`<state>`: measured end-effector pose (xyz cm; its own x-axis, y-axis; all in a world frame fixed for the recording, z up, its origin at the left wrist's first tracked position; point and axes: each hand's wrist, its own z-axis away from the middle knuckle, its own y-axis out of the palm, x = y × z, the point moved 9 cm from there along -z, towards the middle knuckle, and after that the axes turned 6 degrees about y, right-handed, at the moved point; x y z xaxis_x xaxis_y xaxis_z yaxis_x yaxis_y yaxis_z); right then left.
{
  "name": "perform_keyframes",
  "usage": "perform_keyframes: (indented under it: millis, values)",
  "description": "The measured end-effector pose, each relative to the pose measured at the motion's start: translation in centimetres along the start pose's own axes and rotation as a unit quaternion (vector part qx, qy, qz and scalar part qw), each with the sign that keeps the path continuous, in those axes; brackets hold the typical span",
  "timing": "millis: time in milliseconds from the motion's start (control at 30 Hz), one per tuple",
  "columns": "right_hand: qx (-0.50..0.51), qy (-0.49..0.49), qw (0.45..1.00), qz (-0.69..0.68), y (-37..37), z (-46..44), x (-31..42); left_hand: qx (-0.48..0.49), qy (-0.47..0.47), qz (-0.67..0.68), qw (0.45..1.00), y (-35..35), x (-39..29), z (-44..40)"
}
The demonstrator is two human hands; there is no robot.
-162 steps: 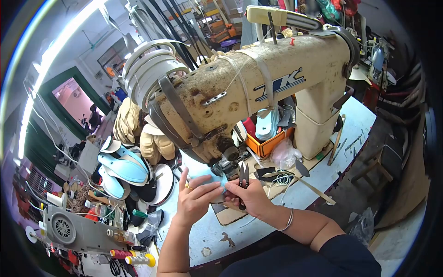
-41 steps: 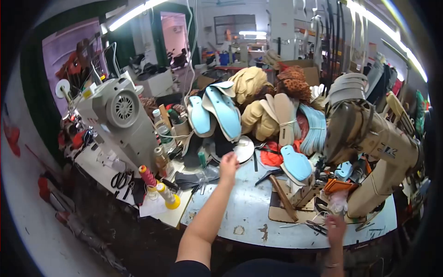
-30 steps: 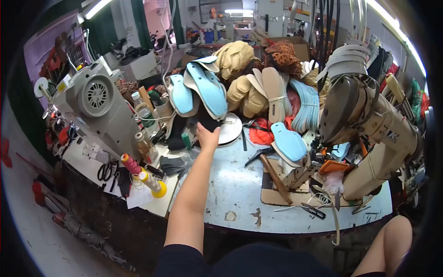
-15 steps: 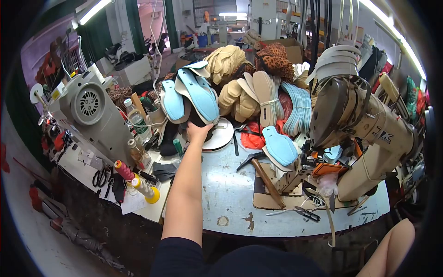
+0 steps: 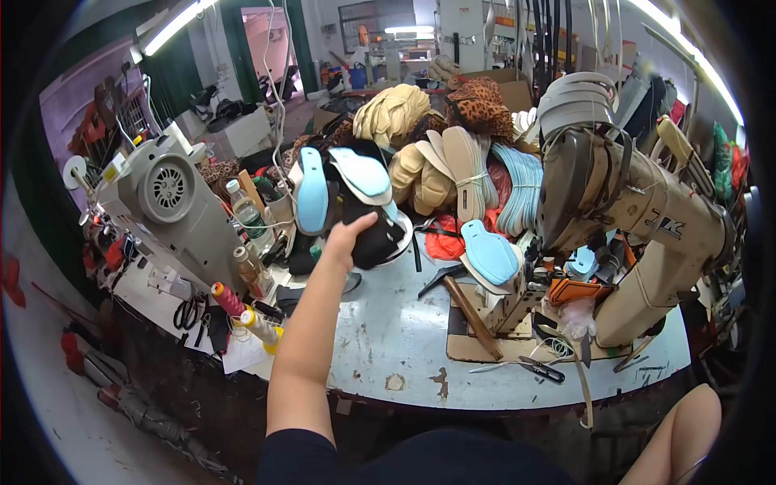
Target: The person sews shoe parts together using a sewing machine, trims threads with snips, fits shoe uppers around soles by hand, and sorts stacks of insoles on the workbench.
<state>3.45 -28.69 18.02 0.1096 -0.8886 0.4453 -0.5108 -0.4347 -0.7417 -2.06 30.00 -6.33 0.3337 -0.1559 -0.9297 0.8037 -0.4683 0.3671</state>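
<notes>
At left of the worn pale-blue surface (image 5: 388,339), soft black material (image 5: 378,242), touched by the left hand (image 5: 343,242), seems to prop light-blue sole-shaped pieces (image 5: 361,171) (perhaps for reach), but whether hidden fingers grip, I cannot tell.

1 camera, worn on your head. Looks forward and down across the worktable (image 5: 368,347), wide, edges curved and dark; your left hand (image 5: 346,241) near mid-frame, sewing machine (image 5: 643,217) at right, doorway (image 5: 256,39) far behind.

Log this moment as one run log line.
left hand: at black fabric-like material, fingers mostly hidden | right hand: out of view | brown wooden-handled hammer: near beige metal sewing machine
</notes>
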Motion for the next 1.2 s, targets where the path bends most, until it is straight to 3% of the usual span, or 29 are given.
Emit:
perform_keyframes:
  millis: [167,333,367,400,433,467,500,533,567,600,633,667,700,733,800,833,900,933,967,1000,1033,1067,1100,1133,1167,1200]
  values:
    - [0.021,-0.017,0.999,-0.036,0.3,-0.4,0.0,0.056,-0.061,0.192,0.978,0.2,5.5,10.2]
    - [0.025,0.000,0.998,-0.061,1.8,-2.4,0.9,0.094,-0.040,0.385,0.917,3.7,9.9,21.2]
    - [-0.029,-0.062,0.990,-0.123,-0.2,-2.4,-1.9,0.086,-0.060,0.418,0.902,4.3,10.8,23.0]
    - [-0.040,-0.212,0.925,-0.313,-0.6,1.6,-3.7,0.092,-0.068,0.419,0.901,4.9,11.0,24.5]
    - [-0.045,-0.207,0.927,-0.309,3.0,2.0,-8.2,0.096,-0.071,0.395,0.911,5.3,10.9,25.9]
    - [-0.360,-0.080,0.838,-0.401,-1.5,6.7,-16.7,0.100,-0.071,0.371,0.921,5.6,11.0,27.0]
    - [-0.628,0.053,0.639,-0.441,3.8,14.3,-23.7,0.103,-0.072,0.371,0.920,5.6,11.1,27.8]
    - [-0.684,0.311,0.585,-0.306,4.6,15.6,-29.6,0.109,-0.056,0.282,0.952,5.1,11.1,28.6]
    - [-0.669,0.446,0.554,-0.219,7.6,16.5,-32.5,0.115,-0.043,0.186,0.975,4.5,11.0,29.4]
    - [-0.586,0.517,0.623,-0.021,9.5,16.8,-34.0,0.121,-0.049,0.177,0.976,4.2,11.0,30.2]
    - [-0.507,0.539,0.668,0.078,10.1,15.5,-33.9,0.126,-0.030,0.061,0.990,4.0,11.0,30.8]
    - [-0.518,0.523,0.670,0.098,10.8,14.8,-33.3,0.133,-0.008,-0.053,0.990,4.0,10.9,31.2]
    - [-0.528,0.507,0.671,0.119,11.1,14.1,-32.7,0.143,-0.013,-0.056,0.988,4.6,10.8,31.5]
    - [-0.535,0.508,0.664,0.121,11.9,14.4,-32.3,0.164,-0.004,-0.105,0.981,5.3,10.6,31.9]
    - [-0.520,0.466,0.712,0.073,12.8,14.0,-32.4,0.230,0.000,-0.236,0.944,6.5,10.8,31.9]
    - [-0.518,0.464,0.714,0.074,11.9,13.3,-31.3,0.228,0.003,-0.236,0.945,7.0,10.5,31.5]
    - [-0.321,0.580,0.748,0.043,12.5,11.2,-31.2,0.305,0.013,-0.281,0.910,9.4,10.0,31.1]
    - [-0.341,0.590,0.732,0.013,12.8,12.3,-31.7,0.330,-0.041,-0.356,0.873,9.2,9.9,30.3]
    - [-0.338,0.587,0.735,0.018,12.9,12.4,-31.5,0.401,-0.026,-0.475,0.783,8.9,9.8,28.8]
    - [-0.412,0.597,0.678,-0.122,13.8,13.9,-31.8,0.349,0.043,-0.446,0.823,8.6,6.7,26.9]
    - [-0.474,0.589,0.603,-0.257,15.0,15.3,-32.3,0.232,0.059,-0.453,0.858,6.6,4.9,23.8]
    - [-0.470,0.586,0.611,-0.251,15.3,15.7,-32.4,0.120,0.244,-0.462,0.844,6.2,0.5,21.5]
    - [-0.485,0.573,0.619,-0.230,15.4,16.4,-32.3,0.048,0.301,-0.479,0.823,6.0,-2.6,19.5]
    - [-0.499,0.561,0.626,-0.210,15.5,17.1,-32.3,-0.014,0.380,-0.550,0.744,5.5,-4.5,17.4]
    - [-0.496,0.557,0.633,-0.207,15.9,17.5,-32.3,-0.033,0.400,-0.620,0.674,5.1,-4.7,14.7]
    - [-0.467,0.574,0.669,-0.073,15.2,17.6,-31.6,-0.029,0.305,-0.670,0.677,3.9,-2.9,11.9]
